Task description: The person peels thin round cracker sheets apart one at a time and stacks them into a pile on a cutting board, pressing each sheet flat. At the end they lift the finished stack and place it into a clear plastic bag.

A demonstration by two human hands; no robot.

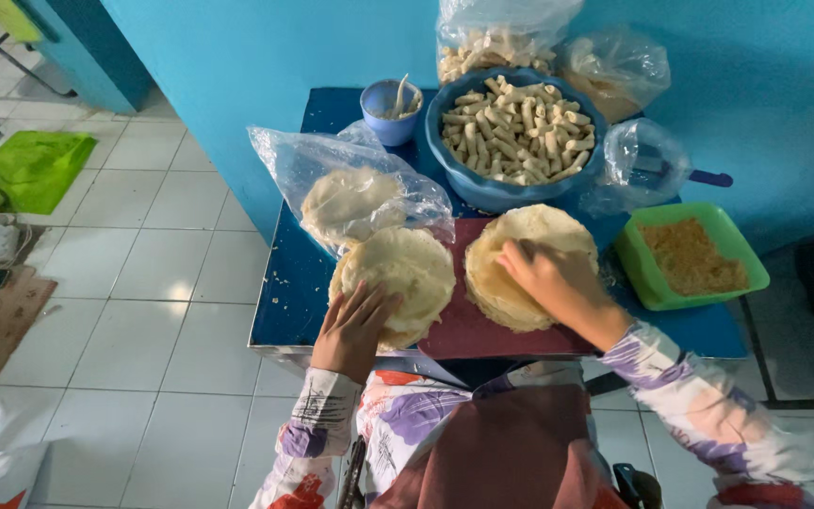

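Observation:
Two stacks of thin round wrappers lie on a small blue table [294,283]. My left hand [355,325] rests flat, fingers spread, on the near edge of the left wrapper stack [402,269]. My right hand [558,283] lies on the right wrapper stack [520,245], which sits on a dark red board [468,330]; its fingertips press the top sheet. Behind them stands a blue bowl [482,188] heaped with several pale rolled pieces [520,127].
A clear bag holding more wrappers [350,198] lies at the table's left. A small blue cup [388,108] with a utensil stands at the back. A green tray of orange crumbs [690,254] sits right. Plastic bags [614,66] line the blue wall. White tiled floor lies left.

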